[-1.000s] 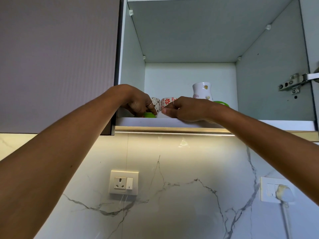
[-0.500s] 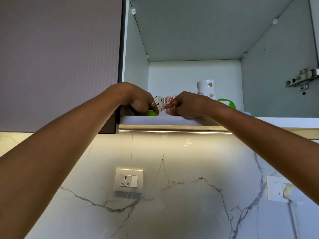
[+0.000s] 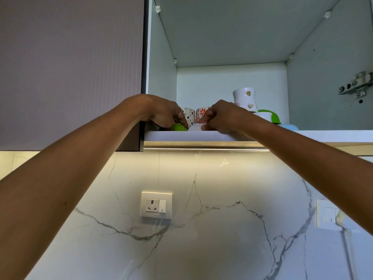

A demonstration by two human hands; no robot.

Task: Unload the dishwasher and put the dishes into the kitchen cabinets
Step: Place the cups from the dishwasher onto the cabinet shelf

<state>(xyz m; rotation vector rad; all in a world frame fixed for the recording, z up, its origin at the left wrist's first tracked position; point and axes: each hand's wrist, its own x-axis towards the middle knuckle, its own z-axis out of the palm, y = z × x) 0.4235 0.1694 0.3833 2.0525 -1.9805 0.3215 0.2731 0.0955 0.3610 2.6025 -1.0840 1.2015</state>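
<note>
The upper cabinet stands open, and its bottom shelf [image 3: 323, 135] holds dishes. At the shelf's front edge sits a low green-and-white dish [image 3: 194, 127], mostly hidden by my hands. My left hand [image 3: 165, 115] curls its fingers over the dish's green left part. My right hand [image 3: 224, 118] grips the white right part, thumb at the rim. Behind the hands stand two patterned cups, one black-and-white [image 3: 188, 114] and one with red flowers [image 3: 200, 114]. A white vase [image 3: 244, 98] stands further back.
Another green-and-white bowl [image 3: 271, 116] and a pale blue item [image 3: 289, 127] lie on the shelf right of my right hand. The neighbouring cabinet door [image 3: 70, 67] on the left is closed. A door hinge [image 3: 355, 86] juts out at right. Below are a marble wall and a socket [image 3: 156, 205].
Both hands stay on the dish at the shelf edge. Only the view has shifted slightly.
</note>
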